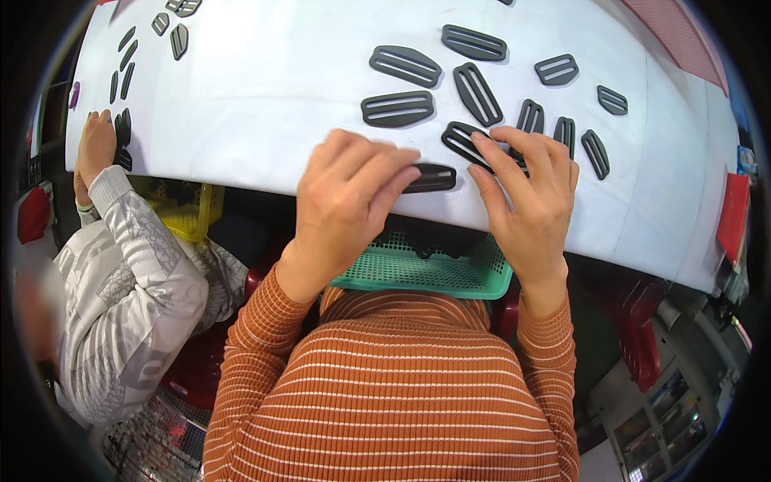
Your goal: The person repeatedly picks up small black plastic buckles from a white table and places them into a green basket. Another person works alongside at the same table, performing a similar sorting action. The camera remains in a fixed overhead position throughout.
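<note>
My left hand point(344, 189) pinches a flat black slide buckle point(434, 178) between thumb and fingers at the near edge of the white table point(241, 120). The buckle's left end is hidden by the fingertips. To its right, my right hand point(530, 189) has its thumb and fingers closed around another black slide buckle point(459, 141), which stays low over the tabletop, partly covered by the fingers. Further slotted black buckles lie just beyond my hands, among them a wide one point(397, 108), an angled one point(478, 95) and one with its lower part behind my right hand point(530, 116).
A green plastic basket point(418, 277) holding dark pieces sits below the table edge before me. At the left, a co-worker's hand point(98, 143) rests by more black buckles point(122, 127), above a yellow basket point(189, 229). A pink-red perforated panel point(683, 36) borders the far right.
</note>
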The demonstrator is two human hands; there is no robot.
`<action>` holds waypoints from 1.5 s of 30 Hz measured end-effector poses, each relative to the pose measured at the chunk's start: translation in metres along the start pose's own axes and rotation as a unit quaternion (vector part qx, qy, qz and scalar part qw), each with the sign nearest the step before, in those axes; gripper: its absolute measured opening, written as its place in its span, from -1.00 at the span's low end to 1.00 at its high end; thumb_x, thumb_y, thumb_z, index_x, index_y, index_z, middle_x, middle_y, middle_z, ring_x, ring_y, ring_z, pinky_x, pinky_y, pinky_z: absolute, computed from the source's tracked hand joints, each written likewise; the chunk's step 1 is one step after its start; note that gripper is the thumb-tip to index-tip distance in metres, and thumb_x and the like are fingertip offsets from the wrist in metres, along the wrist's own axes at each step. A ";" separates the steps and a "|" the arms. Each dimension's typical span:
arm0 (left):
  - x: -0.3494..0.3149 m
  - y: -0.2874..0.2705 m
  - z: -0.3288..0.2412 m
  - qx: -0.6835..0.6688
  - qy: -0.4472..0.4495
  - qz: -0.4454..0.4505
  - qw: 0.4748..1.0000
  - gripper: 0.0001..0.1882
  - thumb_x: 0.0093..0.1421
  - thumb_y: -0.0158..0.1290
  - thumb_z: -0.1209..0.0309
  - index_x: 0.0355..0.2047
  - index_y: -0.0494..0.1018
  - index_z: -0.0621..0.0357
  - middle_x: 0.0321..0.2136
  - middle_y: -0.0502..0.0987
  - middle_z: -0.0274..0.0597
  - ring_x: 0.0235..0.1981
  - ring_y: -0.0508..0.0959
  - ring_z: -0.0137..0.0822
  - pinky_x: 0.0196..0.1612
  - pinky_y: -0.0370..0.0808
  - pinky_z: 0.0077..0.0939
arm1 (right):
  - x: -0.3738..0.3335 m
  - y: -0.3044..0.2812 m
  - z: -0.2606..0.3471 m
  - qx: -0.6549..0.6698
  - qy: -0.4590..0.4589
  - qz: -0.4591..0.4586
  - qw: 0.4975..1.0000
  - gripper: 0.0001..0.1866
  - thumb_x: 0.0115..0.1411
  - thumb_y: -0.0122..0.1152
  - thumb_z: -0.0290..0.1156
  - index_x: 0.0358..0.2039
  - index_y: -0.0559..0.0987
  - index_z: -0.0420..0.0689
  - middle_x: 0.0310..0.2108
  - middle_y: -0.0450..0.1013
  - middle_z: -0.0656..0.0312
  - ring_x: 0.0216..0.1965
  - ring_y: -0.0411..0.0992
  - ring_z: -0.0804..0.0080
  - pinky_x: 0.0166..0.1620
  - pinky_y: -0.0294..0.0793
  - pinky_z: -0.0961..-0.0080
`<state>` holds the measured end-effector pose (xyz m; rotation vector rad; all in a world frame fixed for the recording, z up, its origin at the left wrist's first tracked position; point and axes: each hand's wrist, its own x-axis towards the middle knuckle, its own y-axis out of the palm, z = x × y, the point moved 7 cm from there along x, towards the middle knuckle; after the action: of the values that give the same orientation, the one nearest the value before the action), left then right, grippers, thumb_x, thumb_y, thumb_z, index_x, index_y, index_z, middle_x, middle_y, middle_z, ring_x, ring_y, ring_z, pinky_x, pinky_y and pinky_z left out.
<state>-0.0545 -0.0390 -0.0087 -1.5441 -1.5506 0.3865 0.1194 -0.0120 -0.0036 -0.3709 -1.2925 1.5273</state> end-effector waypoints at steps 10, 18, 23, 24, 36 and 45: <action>0.007 -0.034 0.038 0.053 -0.059 -0.068 0.995 -0.69 0.08 0.25 0.60 -0.11 0.64 0.17 -0.21 0.61 -0.13 -0.23 0.56 -0.24 -0.18 0.50 -0.44 | -0.005 0.005 0.008 0.038 -0.027 0.017 0.999 -0.65 -0.03 0.46 -0.32 -0.16 0.70 0.01 -0.13 0.52 0.41 -0.08 0.39 0.34 -0.03 0.26 0.36; 0.025 0.002 0.021 0.078 0.035 -0.035 0.996 -0.61 -0.01 0.31 0.53 -0.10 0.65 0.09 -0.25 0.59 -0.29 -0.33 0.49 -0.29 -0.31 0.49 -0.40 | 0.006 0.016 0.030 0.036 -0.109 0.008 0.993 -0.78 0.04 0.39 -0.35 -0.26 0.67 -0.03 -0.30 0.54 0.42 -0.22 0.42 0.43 -0.08 0.25 0.38; 0.033 -0.002 0.022 0.085 0.051 -0.039 0.994 -0.76 0.07 0.25 0.56 -0.20 0.65 0.14 -0.36 0.60 -0.26 -0.39 0.49 -0.29 -0.33 0.48 -0.44 | 0.009 0.018 0.018 0.082 -0.047 0.025 0.995 -0.79 0.01 0.43 -0.40 -0.30 0.66 -0.06 -0.41 0.50 0.39 -0.28 0.41 0.41 -0.14 0.25 0.40; 0.032 -0.003 0.023 0.062 0.028 -0.026 0.997 -0.78 0.08 0.25 0.56 -0.22 0.65 0.14 -0.38 0.60 -0.25 -0.39 0.49 -0.28 -0.34 0.48 -0.44 | 0.008 0.016 0.017 0.085 -0.047 0.025 0.995 -0.78 0.00 0.44 -0.40 -0.29 0.66 -0.06 -0.41 0.50 0.39 -0.28 0.40 0.41 -0.14 0.25 0.41; 0.067 -0.016 0.032 0.063 0.087 -0.011 0.994 -0.64 0.11 0.25 0.49 -0.05 0.65 0.00 -0.12 0.63 -0.24 -0.20 0.55 -0.27 -0.18 0.53 -0.45 | 0.003 -0.005 -0.002 -0.096 -0.064 -0.016 0.993 -0.71 -0.02 0.47 -0.40 -0.23 0.68 -0.08 -0.30 0.51 0.36 -0.29 0.41 0.39 -0.09 0.26 0.35; 0.069 -0.003 0.041 0.073 0.110 -0.033 0.991 -0.75 0.13 0.25 0.46 -0.14 0.68 0.02 -0.32 0.64 -0.30 -0.37 0.53 -0.40 -0.34 0.49 -0.54 | 0.036 -0.008 -0.025 0.035 -0.023 0.009 0.999 -0.90 0.10 0.37 -0.44 -0.34 0.69 -0.08 -0.36 0.52 0.35 -0.33 0.42 0.37 -0.25 0.28 0.40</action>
<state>-0.0757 0.0386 -0.0039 -1.3701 -1.3667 0.2757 0.1284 0.0307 0.0076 -0.3038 -1.2707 1.6006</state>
